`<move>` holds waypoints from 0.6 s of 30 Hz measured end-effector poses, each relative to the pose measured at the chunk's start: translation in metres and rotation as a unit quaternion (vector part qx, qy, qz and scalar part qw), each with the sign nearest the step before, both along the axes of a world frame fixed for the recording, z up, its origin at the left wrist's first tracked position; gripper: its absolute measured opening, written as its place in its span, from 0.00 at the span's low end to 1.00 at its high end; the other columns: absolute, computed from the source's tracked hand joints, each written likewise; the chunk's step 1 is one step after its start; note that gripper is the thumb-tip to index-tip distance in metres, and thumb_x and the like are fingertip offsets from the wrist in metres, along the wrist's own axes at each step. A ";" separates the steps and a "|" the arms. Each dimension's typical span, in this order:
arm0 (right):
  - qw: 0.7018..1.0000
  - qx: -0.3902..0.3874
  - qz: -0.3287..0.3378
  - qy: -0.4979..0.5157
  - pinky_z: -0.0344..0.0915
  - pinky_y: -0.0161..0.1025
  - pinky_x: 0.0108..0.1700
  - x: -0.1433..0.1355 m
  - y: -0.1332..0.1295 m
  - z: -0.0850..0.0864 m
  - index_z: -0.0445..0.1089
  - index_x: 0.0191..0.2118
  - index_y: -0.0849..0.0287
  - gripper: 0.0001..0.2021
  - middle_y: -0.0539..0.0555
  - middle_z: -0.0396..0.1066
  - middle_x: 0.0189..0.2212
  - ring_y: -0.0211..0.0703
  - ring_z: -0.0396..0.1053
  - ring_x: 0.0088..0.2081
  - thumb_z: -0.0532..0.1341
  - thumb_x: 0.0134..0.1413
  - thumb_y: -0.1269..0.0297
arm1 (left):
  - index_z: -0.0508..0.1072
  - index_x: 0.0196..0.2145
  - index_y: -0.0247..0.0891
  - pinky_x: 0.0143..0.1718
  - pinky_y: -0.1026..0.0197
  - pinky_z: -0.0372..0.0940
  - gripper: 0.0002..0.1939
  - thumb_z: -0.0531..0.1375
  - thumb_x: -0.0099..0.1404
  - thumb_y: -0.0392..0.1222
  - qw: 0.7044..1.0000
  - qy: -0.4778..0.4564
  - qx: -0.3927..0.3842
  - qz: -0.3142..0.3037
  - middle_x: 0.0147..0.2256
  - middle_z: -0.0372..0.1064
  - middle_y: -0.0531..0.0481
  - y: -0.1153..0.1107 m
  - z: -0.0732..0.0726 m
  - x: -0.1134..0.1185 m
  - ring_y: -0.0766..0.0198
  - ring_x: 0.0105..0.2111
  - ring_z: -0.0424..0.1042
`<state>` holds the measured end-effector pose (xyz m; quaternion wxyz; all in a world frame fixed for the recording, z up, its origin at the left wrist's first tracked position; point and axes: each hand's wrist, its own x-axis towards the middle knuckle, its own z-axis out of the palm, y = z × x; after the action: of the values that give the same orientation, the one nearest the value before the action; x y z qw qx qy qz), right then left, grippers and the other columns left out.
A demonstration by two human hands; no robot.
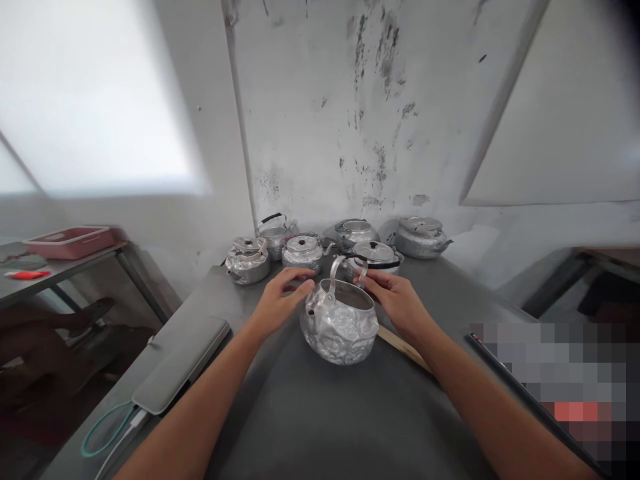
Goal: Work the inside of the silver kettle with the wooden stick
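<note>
In front of me is a dented, shiny aluminium kettle (340, 333) with no lid, its opening facing up and its bare metal handle raised. A small dark hole shows in its left side. Beside the rim on the left is my left hand (285, 300), fingers curved and apart; its thumb tip is close to the metal, and I cannot tell if it touches. My right hand (395, 300) has its thumb and fingers closed at the right end of the handle, by the rim.
Several other aluminium kettles, including a lidded kettle (303, 253) and a wide kettle (424, 239), stand along the wall. A wooden stick (405, 348) lies behind my right forearm. At left are a grey flat device (183, 367) with cables and a pink basket (70, 243) on another table.
</note>
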<state>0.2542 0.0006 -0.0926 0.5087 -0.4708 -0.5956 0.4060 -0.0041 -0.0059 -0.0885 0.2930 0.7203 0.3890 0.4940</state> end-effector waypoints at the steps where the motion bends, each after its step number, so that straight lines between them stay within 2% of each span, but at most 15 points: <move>1: 1.000 0.005 0.007 -0.006 0.74 0.51 0.50 -0.001 -0.001 0.001 0.72 0.54 0.59 0.15 0.57 0.74 0.52 0.49 0.75 0.48 0.63 0.67 0.58 | 0.77 0.53 0.40 0.52 0.60 0.67 0.18 0.61 0.70 0.50 1.000 -0.004 -0.017 -0.017 0.55 0.72 0.42 0.000 0.000 0.000 0.56 0.54 0.71; 4: 0.999 0.020 0.035 -0.032 0.74 0.51 0.50 -0.005 -0.005 0.006 0.74 0.51 0.59 0.13 0.56 0.75 0.51 0.48 0.75 0.48 0.64 0.67 0.59 | 0.77 0.55 0.42 0.55 0.58 0.66 0.19 0.61 0.70 0.51 0.998 0.002 -0.042 -0.053 0.58 0.71 0.42 0.000 -0.002 0.002 0.54 0.58 0.70; 7: 0.996 0.037 0.048 -0.063 0.74 0.49 0.49 -0.009 -0.008 0.009 0.75 0.48 0.60 0.10 0.55 0.76 0.48 0.47 0.76 0.46 0.64 0.66 0.60 | 0.78 0.53 0.40 0.53 0.58 0.67 0.19 0.60 0.70 0.51 0.995 0.006 -0.062 -0.083 0.55 0.73 0.41 -0.002 -0.005 0.004 0.54 0.55 0.72; 12: 0.993 0.057 0.032 -0.101 0.74 0.46 0.47 -0.013 -0.011 0.009 0.75 0.44 0.59 0.09 0.53 0.77 0.44 0.44 0.76 0.42 0.64 0.66 0.59 | 0.78 0.52 0.37 0.47 0.59 0.68 0.19 0.60 0.70 0.49 0.979 -0.029 -0.143 -0.140 0.46 0.77 0.44 -0.003 -0.008 0.006 0.54 0.47 0.75; 18: 0.990 0.068 0.026 -0.122 0.75 0.45 0.45 -0.016 -0.014 0.011 0.75 0.42 0.60 0.09 0.52 0.77 0.41 0.43 0.76 0.40 0.64 0.66 0.59 | 0.79 0.51 0.37 0.50 0.57 0.66 0.17 0.58 0.69 0.45 0.970 -0.040 -0.170 -0.167 0.46 0.77 0.45 -0.002 -0.009 0.007 0.55 0.47 0.74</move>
<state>0.2387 -0.0131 -0.0811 0.4521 -0.4655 -0.6917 0.3170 0.0031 -0.0078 -0.0970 0.5054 0.6940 0.3292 0.3931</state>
